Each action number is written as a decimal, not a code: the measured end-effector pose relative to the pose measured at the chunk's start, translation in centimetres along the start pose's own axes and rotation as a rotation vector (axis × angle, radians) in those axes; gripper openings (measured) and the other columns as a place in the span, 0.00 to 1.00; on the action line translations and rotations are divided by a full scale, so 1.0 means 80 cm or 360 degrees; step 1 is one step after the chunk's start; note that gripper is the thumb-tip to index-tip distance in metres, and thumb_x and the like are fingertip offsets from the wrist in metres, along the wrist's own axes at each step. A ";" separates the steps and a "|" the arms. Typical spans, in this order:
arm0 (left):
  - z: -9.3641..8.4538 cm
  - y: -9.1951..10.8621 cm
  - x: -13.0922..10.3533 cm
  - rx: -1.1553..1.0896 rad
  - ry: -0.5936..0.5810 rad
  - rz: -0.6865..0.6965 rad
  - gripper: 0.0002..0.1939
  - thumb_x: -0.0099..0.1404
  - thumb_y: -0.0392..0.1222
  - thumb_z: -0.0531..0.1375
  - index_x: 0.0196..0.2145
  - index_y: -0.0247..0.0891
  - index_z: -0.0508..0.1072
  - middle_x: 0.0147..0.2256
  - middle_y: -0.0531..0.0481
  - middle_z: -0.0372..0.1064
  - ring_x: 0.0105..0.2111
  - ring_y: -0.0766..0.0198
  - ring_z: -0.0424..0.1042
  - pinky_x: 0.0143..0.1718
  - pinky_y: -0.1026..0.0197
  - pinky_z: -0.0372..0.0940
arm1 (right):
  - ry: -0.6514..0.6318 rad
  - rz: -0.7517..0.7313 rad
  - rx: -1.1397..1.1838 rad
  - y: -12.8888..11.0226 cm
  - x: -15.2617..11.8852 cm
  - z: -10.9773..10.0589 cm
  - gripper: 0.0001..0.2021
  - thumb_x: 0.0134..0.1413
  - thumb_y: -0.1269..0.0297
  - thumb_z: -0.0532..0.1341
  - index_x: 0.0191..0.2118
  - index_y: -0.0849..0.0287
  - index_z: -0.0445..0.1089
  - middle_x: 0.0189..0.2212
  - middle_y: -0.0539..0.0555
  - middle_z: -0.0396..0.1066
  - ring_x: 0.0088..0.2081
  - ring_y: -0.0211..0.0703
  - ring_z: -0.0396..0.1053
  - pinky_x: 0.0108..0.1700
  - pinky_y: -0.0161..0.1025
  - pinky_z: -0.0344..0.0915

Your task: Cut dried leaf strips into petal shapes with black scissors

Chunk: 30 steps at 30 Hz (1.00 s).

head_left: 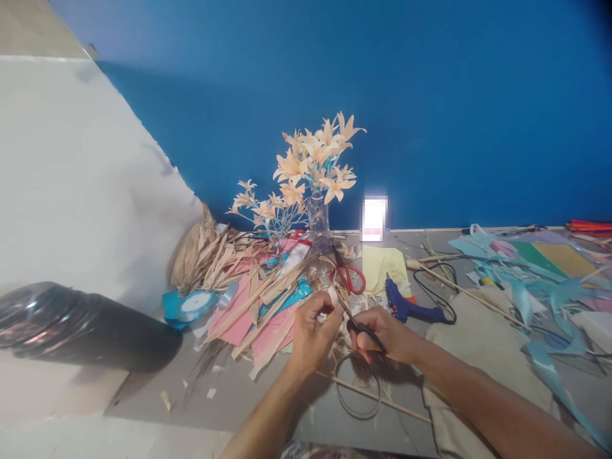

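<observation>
Near the middle of the table, my left hand (313, 331) pinches a small pale petal-like piece (333, 295) between thumb and finger. My right hand (382, 335) is closed around the dark handles of a pair of scissors (366, 331), whose blades point up and left to the pale piece. Whether the blades touch it is hard to tell. Below my hands lie a coil of wire (340, 389) and a thin stick (404, 411). Red-handled scissors (351, 280) lie just beyond, and a blue glue gun (415, 309) is to the right.
A clear vase (318, 220) holds pale flowers (318, 153) at the back. Dried husks (191, 255), pink sheets (272, 335) and a ribbon roll (196, 305) lie left, near a black wrapped cylinder (95, 328). Right are a beige cloth (482, 357) and light-blue strips (549, 363).
</observation>
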<state>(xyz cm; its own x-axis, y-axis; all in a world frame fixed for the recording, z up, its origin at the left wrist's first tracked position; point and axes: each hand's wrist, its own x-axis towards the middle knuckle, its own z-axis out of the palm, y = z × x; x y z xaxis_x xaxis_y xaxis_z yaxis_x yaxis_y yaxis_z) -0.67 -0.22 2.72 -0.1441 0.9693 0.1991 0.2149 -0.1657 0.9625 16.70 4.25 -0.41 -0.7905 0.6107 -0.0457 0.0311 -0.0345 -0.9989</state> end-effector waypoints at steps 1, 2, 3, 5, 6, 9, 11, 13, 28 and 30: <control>0.000 0.001 0.000 -0.0031 -0.0012 -0.0021 0.09 0.61 0.40 0.59 0.24 0.37 0.70 0.24 0.53 0.65 0.26 0.65 0.63 0.32 0.62 0.58 | 0.0001 0.0010 0.0004 0.000 0.000 0.000 0.30 0.47 0.35 0.63 0.21 0.63 0.66 0.15 0.50 0.65 0.18 0.33 0.58 0.20 0.30 0.51; 0.000 0.003 0.000 -0.0075 -0.0026 -0.0050 0.09 0.61 0.41 0.59 0.23 0.37 0.70 0.23 0.53 0.65 0.26 0.65 0.63 0.31 0.62 0.58 | -0.0003 0.0010 0.0005 -0.001 0.000 0.000 0.30 0.47 0.35 0.63 0.21 0.63 0.66 0.16 0.50 0.65 0.18 0.33 0.58 0.20 0.30 0.51; 0.000 0.004 0.000 -0.0133 -0.0044 -0.0085 0.09 0.60 0.41 0.60 0.23 0.37 0.69 0.23 0.53 0.66 0.25 0.65 0.63 0.31 0.62 0.58 | -0.0014 0.0002 0.0006 -0.002 0.000 0.000 0.29 0.47 0.35 0.63 0.22 0.63 0.67 0.16 0.50 0.66 0.18 0.33 0.58 0.20 0.30 0.52; -0.001 0.006 0.000 -0.0268 -0.0079 -0.0153 0.09 0.60 0.41 0.61 0.23 0.37 0.70 0.23 0.53 0.67 0.25 0.65 0.63 0.30 0.62 0.58 | -0.0045 -0.0021 0.0003 -0.005 -0.001 0.000 0.29 0.46 0.35 0.63 0.24 0.63 0.68 0.17 0.51 0.67 0.19 0.34 0.60 0.21 0.30 0.54; -0.001 0.006 0.000 -0.0327 -0.0090 -0.0178 0.09 0.59 0.41 0.61 0.23 0.37 0.70 0.23 0.52 0.67 0.24 0.65 0.64 0.30 0.62 0.58 | -0.0057 -0.0025 0.0000 -0.007 -0.002 0.001 0.29 0.46 0.35 0.62 0.24 0.63 0.68 0.18 0.51 0.67 0.20 0.34 0.60 0.21 0.30 0.54; -0.002 0.007 0.000 -0.0428 -0.0103 -0.0192 0.08 0.58 0.40 0.62 0.23 0.37 0.70 0.23 0.52 0.68 0.25 0.64 0.65 0.30 0.62 0.59 | -0.0046 0.0015 -0.0027 -0.011 -0.002 0.002 0.28 0.45 0.37 0.64 0.23 0.63 0.68 0.17 0.50 0.67 0.19 0.34 0.59 0.21 0.30 0.53; -0.002 0.007 0.000 -0.0454 -0.0093 -0.0185 0.07 0.57 0.39 0.62 0.23 0.37 0.70 0.22 0.52 0.68 0.25 0.64 0.66 0.30 0.62 0.59 | -0.0006 0.0054 -0.0054 -0.011 -0.001 0.003 0.26 0.45 0.40 0.65 0.21 0.63 0.67 0.16 0.50 0.66 0.19 0.34 0.58 0.20 0.30 0.52; -0.002 0.009 0.000 -0.0478 -0.0089 -0.0191 0.07 0.56 0.39 0.62 0.23 0.37 0.70 0.22 0.52 0.68 0.24 0.65 0.66 0.30 0.62 0.60 | 0.0026 0.0084 -0.0069 -0.010 -0.001 0.004 0.24 0.45 0.43 0.65 0.20 0.62 0.67 0.15 0.50 0.66 0.18 0.33 0.58 0.20 0.30 0.51; -0.009 0.006 -0.002 -0.0463 -0.0115 -0.0263 0.07 0.56 0.38 0.61 0.22 0.37 0.69 0.21 0.51 0.69 0.23 0.64 0.66 0.30 0.61 0.60 | 0.0011 0.0122 -0.0051 -0.010 -0.001 0.003 0.17 0.45 0.54 0.65 0.19 0.63 0.67 0.14 0.49 0.65 0.18 0.33 0.57 0.21 0.30 0.50; -0.009 0.005 -0.003 -0.0473 -0.0125 -0.0272 0.07 0.56 0.38 0.62 0.22 0.37 0.69 0.21 0.51 0.69 0.23 0.64 0.66 0.30 0.61 0.60 | 0.0018 0.0108 -0.0042 -0.008 -0.001 0.003 0.17 0.45 0.53 0.65 0.19 0.63 0.67 0.14 0.49 0.65 0.18 0.33 0.57 0.20 0.30 0.49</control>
<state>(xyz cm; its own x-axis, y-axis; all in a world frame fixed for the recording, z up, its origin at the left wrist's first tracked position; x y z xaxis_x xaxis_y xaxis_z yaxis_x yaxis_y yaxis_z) -1.22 -0.64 3.16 -0.0766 0.9967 0.0270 -0.0983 -0.0345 0.9946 16.57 4.06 0.24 -0.7792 0.6165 -0.1131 0.1007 -0.0551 -0.9934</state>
